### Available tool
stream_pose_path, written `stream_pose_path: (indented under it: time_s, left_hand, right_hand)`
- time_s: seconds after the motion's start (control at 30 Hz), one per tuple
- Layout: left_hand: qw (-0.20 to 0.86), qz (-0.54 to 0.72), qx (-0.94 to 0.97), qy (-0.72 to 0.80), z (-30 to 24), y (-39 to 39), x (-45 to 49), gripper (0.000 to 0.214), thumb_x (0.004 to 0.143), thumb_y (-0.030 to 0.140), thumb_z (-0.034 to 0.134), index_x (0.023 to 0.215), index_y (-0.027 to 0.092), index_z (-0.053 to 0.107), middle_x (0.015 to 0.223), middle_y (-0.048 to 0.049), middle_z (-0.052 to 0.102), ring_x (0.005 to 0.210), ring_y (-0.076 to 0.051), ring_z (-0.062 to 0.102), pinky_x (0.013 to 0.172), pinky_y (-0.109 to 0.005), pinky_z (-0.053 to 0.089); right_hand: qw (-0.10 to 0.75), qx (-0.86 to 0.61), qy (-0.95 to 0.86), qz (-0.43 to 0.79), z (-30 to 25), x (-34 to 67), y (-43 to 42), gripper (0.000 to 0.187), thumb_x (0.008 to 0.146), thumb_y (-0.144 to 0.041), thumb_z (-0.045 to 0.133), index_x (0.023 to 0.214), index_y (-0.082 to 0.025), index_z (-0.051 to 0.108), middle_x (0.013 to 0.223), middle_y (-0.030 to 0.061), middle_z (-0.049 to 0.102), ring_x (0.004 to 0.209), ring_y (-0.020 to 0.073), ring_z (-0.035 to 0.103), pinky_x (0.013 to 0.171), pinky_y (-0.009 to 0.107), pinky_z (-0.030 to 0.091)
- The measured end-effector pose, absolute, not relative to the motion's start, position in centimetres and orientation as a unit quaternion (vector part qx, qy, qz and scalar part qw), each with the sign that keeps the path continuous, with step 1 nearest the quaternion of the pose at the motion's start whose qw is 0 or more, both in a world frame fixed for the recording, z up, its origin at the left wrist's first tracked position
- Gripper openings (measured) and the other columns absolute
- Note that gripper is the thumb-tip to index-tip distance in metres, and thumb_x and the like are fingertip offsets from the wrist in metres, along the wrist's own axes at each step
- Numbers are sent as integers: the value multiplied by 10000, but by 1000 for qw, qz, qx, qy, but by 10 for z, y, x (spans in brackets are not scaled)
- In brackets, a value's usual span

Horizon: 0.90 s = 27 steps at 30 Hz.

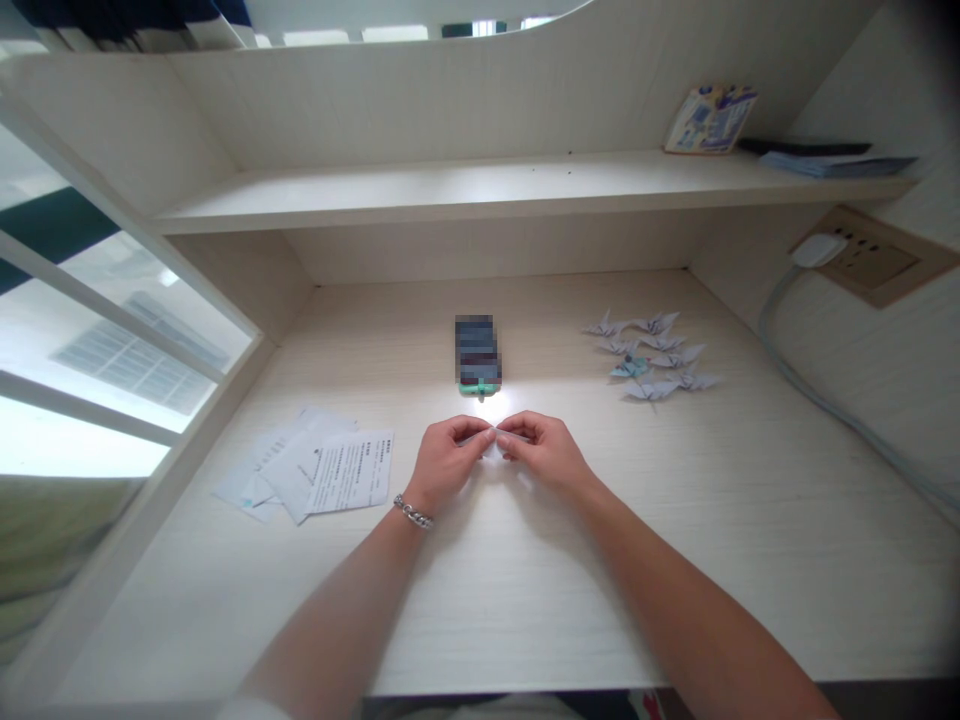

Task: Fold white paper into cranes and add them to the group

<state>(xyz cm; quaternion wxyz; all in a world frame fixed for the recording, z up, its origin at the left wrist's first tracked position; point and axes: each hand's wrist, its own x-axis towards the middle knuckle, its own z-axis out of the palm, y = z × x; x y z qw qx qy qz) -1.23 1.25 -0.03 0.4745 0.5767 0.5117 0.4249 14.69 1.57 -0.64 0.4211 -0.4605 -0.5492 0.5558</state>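
Between my two hands is a small piece of folded white paper (493, 452), mostly covered by my fingers. My left hand (448, 455), with a silver chain bracelet (413, 512) at the wrist, pinches its left side. My right hand (546, 450) pinches the right side, the fingertips of both hands nearly meeting. Just beyond them lies a phone (478, 350) with a blurred screen and a bright light at its near end. Several folded paper cranes (664, 360) are grouped to the right, one of them bluish. Loose printed sheets (351, 472) overlap on the left.
A shelf (450, 192) runs above the back of the desk (675, 560), carrying a small colourful box (710, 120) and a flat stack (836, 163) at right. On the right wall, a socket plate (877, 255) holds a plug with a grey cable (825, 405). Rails (112, 315) border the left side.
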Motion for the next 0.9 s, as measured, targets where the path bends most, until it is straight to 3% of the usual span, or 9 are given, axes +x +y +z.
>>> stream_pose_path:
  time_s: [0.17, 0.4, 0.6, 0.9]
  left_hand:
    - [506, 439, 545, 504, 0, 13, -11, 290, 687, 369, 631, 843, 131, 683, 808, -90, 681, 696, -169, 608, 579, -263, 501]
    - [538, 460, 512, 487, -2, 14, -14, 334, 634, 309, 694, 911, 127, 653, 900, -106, 671, 755, -177, 622, 647, -286, 516]
    - [511, 471, 514, 503, -6, 15, -15, 281, 619, 276, 700, 859, 132, 671, 883, -96, 681, 775, -184, 629, 689, -291, 505]
    - [490, 489, 517, 503, -3, 14, -12, 189, 622, 248, 684, 784, 151, 696, 807, -72, 690, 732, -170, 626, 673, -285, 504]
  right_hand:
    - [432, -463, -538, 557, -7, 148, 17, 219, 676, -312, 632, 831, -159, 642, 675, 31, 640, 574, 141, 577, 568, 278, 477]
    - [463, -464, -534, 534, -9, 148, 17, 230, 685, -291, 625, 875, -166, 657, 660, 18, 622, 560, 134, 579, 558, 271, 481]
    - [475, -459, -522, 540, -9, 147, 17, 244, 653, -296, 658, 862, -171, 678, 797, 59, 678, 647, 164, 615, 595, 289, 499]
    - [494, -455, -534, 513, -13, 147, 19, 174, 634, -275, 667, 783, -196, 708, 764, 39, 688, 708, 182, 623, 681, 323, 498]
